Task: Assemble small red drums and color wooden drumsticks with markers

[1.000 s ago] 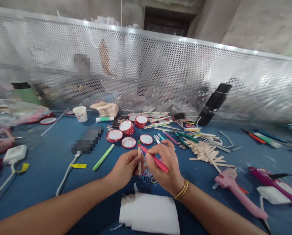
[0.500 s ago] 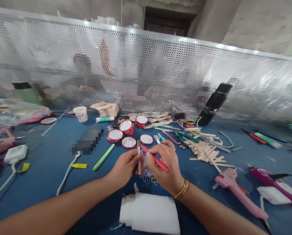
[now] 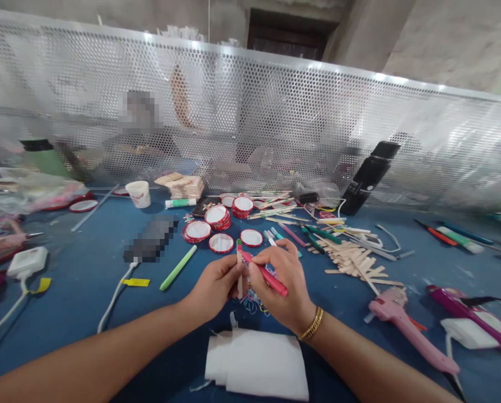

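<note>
My left hand (image 3: 219,282) pinches a wooden craft stick (image 3: 239,286) and holds it upright. Its top end is coloured green, with red below. In my right hand (image 3: 281,280) is a pink-red marker (image 3: 272,280), gripped like a pen, its tip against the stick just under the green band. Behind my hands lies a tangle of thin coloured loops (image 3: 254,305), partly hidden by them. A light green marker (image 3: 178,268) rests on the blue table left of my left hand. Nearer to me lies a folded white cloth (image 3: 256,366).
Round red-rimmed lids (image 3: 216,215) stand in stacks beyond my hands. To the right are loose craft sticks (image 3: 355,257), a pink glue gun (image 3: 413,330) and a black bottle (image 3: 370,179). A phone (image 3: 151,238) with its cable lies left. A perforated metal screen (image 3: 275,123) closes the back; a person sits behind it.
The marker's tip has shifted slightly down and left, across the face of the stick. Both hands otherwise stay in nearly the same place and keep their holds.
</note>
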A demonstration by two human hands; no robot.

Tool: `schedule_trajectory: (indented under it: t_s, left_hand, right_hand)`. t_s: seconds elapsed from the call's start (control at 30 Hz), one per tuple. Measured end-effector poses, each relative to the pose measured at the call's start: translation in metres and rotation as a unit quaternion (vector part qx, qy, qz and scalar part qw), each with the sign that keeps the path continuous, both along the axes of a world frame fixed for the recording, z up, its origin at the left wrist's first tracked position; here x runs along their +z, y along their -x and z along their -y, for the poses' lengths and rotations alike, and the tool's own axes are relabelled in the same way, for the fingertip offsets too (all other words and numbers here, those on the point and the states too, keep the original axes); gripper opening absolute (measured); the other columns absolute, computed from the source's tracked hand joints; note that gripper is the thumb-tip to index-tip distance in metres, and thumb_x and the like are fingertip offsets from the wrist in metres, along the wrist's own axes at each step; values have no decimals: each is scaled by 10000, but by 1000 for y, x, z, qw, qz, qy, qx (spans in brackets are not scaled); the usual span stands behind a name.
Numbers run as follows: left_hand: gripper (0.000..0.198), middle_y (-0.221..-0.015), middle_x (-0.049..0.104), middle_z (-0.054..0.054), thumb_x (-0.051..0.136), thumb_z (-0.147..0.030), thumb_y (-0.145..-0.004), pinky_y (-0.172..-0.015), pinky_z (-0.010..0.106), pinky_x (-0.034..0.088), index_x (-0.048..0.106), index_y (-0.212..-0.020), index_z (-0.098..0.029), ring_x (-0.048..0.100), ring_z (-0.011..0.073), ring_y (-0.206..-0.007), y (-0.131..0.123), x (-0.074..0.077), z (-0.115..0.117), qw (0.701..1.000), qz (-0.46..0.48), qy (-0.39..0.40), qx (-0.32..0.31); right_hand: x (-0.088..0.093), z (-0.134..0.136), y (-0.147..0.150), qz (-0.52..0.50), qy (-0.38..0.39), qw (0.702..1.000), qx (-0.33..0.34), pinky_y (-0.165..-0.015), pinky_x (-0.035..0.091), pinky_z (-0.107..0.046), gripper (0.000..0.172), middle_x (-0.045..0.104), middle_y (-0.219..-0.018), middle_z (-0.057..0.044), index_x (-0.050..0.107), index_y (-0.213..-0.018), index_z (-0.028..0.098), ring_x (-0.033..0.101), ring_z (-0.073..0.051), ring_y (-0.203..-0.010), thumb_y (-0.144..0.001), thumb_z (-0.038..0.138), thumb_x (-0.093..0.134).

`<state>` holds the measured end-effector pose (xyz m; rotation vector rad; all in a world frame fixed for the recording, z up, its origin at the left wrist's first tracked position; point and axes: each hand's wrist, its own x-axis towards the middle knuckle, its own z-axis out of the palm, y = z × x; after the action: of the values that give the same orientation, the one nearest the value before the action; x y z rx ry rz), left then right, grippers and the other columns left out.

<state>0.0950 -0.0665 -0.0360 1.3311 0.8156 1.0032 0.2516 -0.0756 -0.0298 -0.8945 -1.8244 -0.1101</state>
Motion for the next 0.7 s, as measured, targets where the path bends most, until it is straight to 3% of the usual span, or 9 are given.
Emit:
schedule_trajectory:
  t_s: [0.17,0.27,0.4,0.7]
  left_hand:
    - [488,-521,542,-37,677,-642,-745,-397,198,272,553,-677,-174,424,75,-431,1,0,-1,1000,-11,3,13]
    - [496,-554,565,-28,676,-655,-731,-407,200,279,568,-717,-171,449,80,-444,2,0,-1,1000,-14,12,19]
    - [483,-588,594,-13,677,-642,-730,-422,203,282,573,-754,-170,462,84,-459,2,2,0,1000,-18,16,12]
    - [321,-587,595,-18,655,-484,-765,-430,210,277,565,-772,-175,454,87,-453,3,-2,-1,999,-40,-19,2]
  right_hand:
    - [2,-1,-3,-14,-18,999,-23,-939,400,-433,121,641,-693,41,543,-783,228,599,-140,-631,-871,151,575]
    - [4,-2,-6,-20,-15,1000,-14,-937,396,-416,62,706,-828,13,588,-913,237,646,-161,-744,-908,176,577]
    - [4,-4,-9,-4,22,1000,-2,-961,376,-402,124,738,-970,-1,625,-1058,262,675,-170,-880,-968,230,547]
    - [4,-12,-14,12,-1,999,-44,-922,377,-386,91,737,-896,-4,642,-988,239,674,-177,-831,-924,256,581]
